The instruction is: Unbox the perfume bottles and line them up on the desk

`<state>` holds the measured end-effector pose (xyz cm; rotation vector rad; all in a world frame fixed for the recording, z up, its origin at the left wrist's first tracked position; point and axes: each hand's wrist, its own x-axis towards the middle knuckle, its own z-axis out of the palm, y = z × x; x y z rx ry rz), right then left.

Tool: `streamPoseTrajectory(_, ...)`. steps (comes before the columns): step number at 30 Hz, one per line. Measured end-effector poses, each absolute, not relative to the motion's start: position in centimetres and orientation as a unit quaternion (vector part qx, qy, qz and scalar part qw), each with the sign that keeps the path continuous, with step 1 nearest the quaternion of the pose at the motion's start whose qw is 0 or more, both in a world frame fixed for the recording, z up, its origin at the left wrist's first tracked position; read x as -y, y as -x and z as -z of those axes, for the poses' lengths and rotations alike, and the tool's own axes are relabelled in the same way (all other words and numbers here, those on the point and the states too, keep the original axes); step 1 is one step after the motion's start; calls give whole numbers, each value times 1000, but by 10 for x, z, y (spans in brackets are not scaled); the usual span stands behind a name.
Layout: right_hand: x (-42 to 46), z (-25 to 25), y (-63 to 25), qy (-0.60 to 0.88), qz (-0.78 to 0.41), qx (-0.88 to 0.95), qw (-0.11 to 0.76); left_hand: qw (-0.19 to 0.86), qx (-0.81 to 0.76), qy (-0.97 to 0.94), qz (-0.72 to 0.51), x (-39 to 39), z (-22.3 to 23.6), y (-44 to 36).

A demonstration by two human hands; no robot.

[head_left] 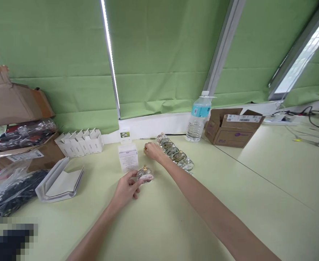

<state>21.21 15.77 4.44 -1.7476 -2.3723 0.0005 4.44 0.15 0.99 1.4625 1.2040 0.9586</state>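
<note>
My left hand (128,186) is closed on the side of a small clear domed jar (145,174), which has a gold knob on top and a pinkish label. The jar is at the table surface, in front of a small white box (128,158) with printed text. Farther back, my right hand (153,151) has its fingers pinched on a small gold-coloured piece (144,150); most of that piece is hidden by the fingers. Just right of this hand lies a row of several similar clear jars (173,151) with gold parts, close together.
A water bottle (199,117) and an open cardboard box (234,128) stand at the back right. Several small white boxes (80,142) line the back left, near folded white card sheets (63,183). Cardboard boxes (15,101) and plastic-wrapped goods (15,192) crowd the left edge.
</note>
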Motion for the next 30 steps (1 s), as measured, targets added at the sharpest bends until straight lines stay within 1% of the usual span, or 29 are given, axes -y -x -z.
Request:
streamPoseTrajectory(6,-154,-41,-213,600,-38,788,133,481,-502,-602,-393,-1,-9,-45)
streamPoseTrajectory(11,-146,-48,-214,584,-83,781,206,481,-501,-606,-387,-1,-10,-44)
streamPoseTrajectory(17,-103,-69,-226,499,-176,800,282,472,-509,-608,-385,0,-11,-45)
streamPoseTrajectory(19,-83,-76,-232,433,-246,792,353,470,-507,-611,-385,1,-13,-45)
streamPoseTrajectory(21,-67,-82,-237,404,-271,784,386,469,-507,-614,-382,2,-15,-45)
streamPoseTrajectory(24,-53,-91,-242,402,-258,785,395,466,-506,-617,-382,3,-15,-45)
streamPoseTrajectory(30,-42,-106,-240,387,-232,808,379,462,-506,-622,-378,2,-12,-45)
